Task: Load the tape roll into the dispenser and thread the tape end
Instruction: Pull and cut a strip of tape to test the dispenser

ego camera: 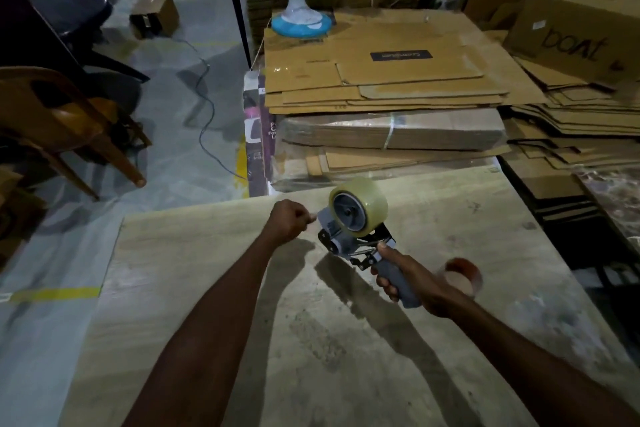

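Observation:
A grey tape dispenser (349, 246) is held above the wooden table (207, 288), with a clear tape roll (360, 206) seated on its grey hub. My right hand (408, 279) is wrapped around the dispenser's grey handle, thumb up near the metal frame. My left hand (289, 220) is closed just left of the dispenser's front, thumb and finger pinched together at the tape end, which is too thin and clear to see well.
An almost used-up tape core (464, 276) lies on the table behind my right hand. Stacks of flattened cardboard (381, 80) and a blue-based fan (301, 21) stand beyond the table. A wooden chair (62, 121) is on the floor at left.

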The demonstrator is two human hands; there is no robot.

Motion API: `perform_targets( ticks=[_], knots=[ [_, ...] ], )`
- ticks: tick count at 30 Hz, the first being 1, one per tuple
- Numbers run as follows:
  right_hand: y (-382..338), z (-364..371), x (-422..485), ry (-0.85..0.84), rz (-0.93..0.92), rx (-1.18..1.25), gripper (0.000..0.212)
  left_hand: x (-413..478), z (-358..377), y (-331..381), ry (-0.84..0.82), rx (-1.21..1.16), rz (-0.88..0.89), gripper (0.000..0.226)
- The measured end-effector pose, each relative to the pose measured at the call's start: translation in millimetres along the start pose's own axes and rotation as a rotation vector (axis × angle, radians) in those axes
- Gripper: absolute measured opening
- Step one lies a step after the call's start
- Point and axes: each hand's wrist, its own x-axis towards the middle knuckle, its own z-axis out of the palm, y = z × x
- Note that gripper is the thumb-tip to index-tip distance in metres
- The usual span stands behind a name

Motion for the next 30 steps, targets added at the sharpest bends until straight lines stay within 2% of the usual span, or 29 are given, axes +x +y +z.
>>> perform_targets(
  ticks=[5, 9, 10, 12, 15, 17, 20, 23, 25, 28, 30],
  knots=[
    [33.9, 11.7, 8.7, 0.092, 0.038, -0.024, 0.071, -11.8, 24.1, -26.8, -0.048, 0.181, 0.108, 0.023],
    [45.6, 24.6, 16.9, 0.084, 0.080, 0.007, 0.090, -15.9, 36.2, -44.0, -0.040, 0.325, 0.192, 0.025],
    [46.0, 26.4, 18.9, 0.073, 0.082, 0.015, 0.088, -14.4, 38.5, -48.4, -0.039, 0.368, 0.210, 0.022],
    [46.0, 29.5, 19.9, 0.084, 0.093, 0.011, 0.070, -12.5, 42.7, -53.5, -0.041, 0.447, 0.226, 0.015],
    [48.6, 31.7, 20.1, 0.089, 0.111, 0.023, 0.054, -13.4, 48.2, -57.0, 0.005, 0.493, 0.290, 0.017],
    [51.0, 31.9, 23.0, 0.093, 0.120, 0.011, 0.056, -16.1, 51.5, -60.4, 0.076, 0.471, 0.305, 0.018],
    [50.3, 32.0, 24.5, 0.090, 0.122, -0.037, 0.061, -20.3, 52.7, -68.5, 0.235, 0.275, 0.091, 0.041],
    [45.0, 34.7, 22.8, 0.077, 0.105, -0.078, 0.062, -14.7, 48.2, -69.8, 0.205, 0.189, -0.109, 0.052],
    [41.1, 35.1, 22.6, 0.073, 0.102, -0.113, 0.064, -11.4, 48.1, -66.1, 0.171, 0.134, -0.160, 0.047],
    [29.9, 38.4, 20.9, 0.057, 0.147, -0.145, 0.064, -20.5, 51.8, -64.5, 0.255, 0.069, -0.141, 0.035],
    [25.2, 39.0, 21.4, 0.052, 0.181, -0.163, 0.063, -38.5, 51.7, -72.5, 0.321, 0.075, 0.021, 0.025]
  ],
)
